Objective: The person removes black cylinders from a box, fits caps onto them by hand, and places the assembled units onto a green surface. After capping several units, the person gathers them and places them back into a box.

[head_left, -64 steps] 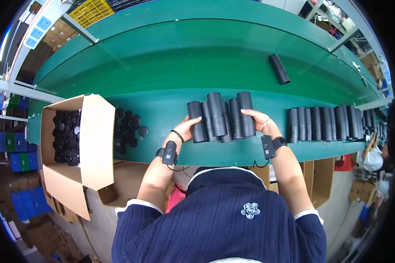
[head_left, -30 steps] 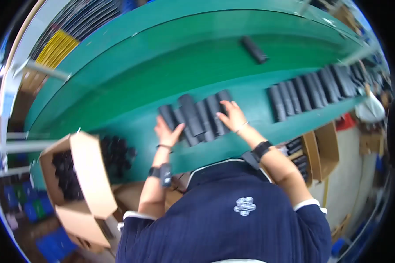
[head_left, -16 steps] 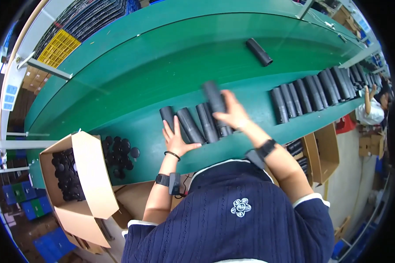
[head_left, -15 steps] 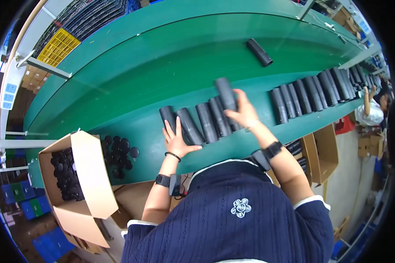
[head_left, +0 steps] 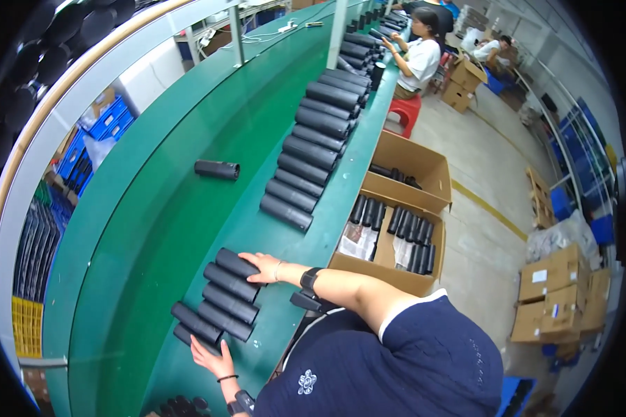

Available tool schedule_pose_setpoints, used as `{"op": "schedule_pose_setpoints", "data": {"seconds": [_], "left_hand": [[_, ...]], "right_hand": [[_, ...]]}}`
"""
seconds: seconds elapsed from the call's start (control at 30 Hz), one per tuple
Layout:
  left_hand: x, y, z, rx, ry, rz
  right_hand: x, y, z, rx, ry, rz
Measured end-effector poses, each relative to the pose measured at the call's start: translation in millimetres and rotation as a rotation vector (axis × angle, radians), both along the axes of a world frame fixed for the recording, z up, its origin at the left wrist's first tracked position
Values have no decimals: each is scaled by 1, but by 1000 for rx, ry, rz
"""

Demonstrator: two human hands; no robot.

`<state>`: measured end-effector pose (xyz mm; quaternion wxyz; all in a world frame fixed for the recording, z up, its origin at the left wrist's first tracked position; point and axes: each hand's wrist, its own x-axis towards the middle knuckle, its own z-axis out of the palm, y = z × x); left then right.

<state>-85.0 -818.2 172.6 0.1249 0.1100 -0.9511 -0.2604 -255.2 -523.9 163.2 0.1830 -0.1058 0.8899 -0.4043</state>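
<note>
A short row of several black ribbed tubes (head_left: 228, 311) lies side by side on the green bench. My right hand (head_left: 266, 268) grips the near end of the black tube (head_left: 234, 263) at the row's far end, thumb on one side and fingers on the other. My left hand (head_left: 214, 360) is open, its fingers and thumb apart, against the end of the tubes (head_left: 196, 320) at the row's other end. A small gap parts those tubes from the rest of the row.
A longer row of black tubes (head_left: 302, 163) runs along the bench, and a lone tube (head_left: 217, 169) lies on the green belt. Open cartons (head_left: 389, 272) with tubes stand beside the bench. Black round caps (head_left: 181, 405) lie near my left arm. A co-worker (head_left: 416, 59) sits farther along.
My view has swung to the right. The tube that my right hand held raised above the row now lies at the row's end. My left hand stays by the other end.
</note>
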Motion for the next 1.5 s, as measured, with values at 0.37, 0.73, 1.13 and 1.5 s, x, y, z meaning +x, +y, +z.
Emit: {"op": "schedule_pose_setpoints", "data": {"seconds": [0.37, 0.73, 1.13, 1.5], "left_hand": [[-7, -12, -16, -236, 39, 151], [-64, 321, 42, -129, 182, -422], [-123, 671, -155, 222, -662, -1163], [-159, 872, -448, 384, -930, -870]], "right_hand": [[59, 122, 36, -398, -53, 32], [312, 469, -149, -449, -596, -969], [360, 621, -249, 180, -515, -892], [323, 783, -424, 453, -422, -1502]]}}
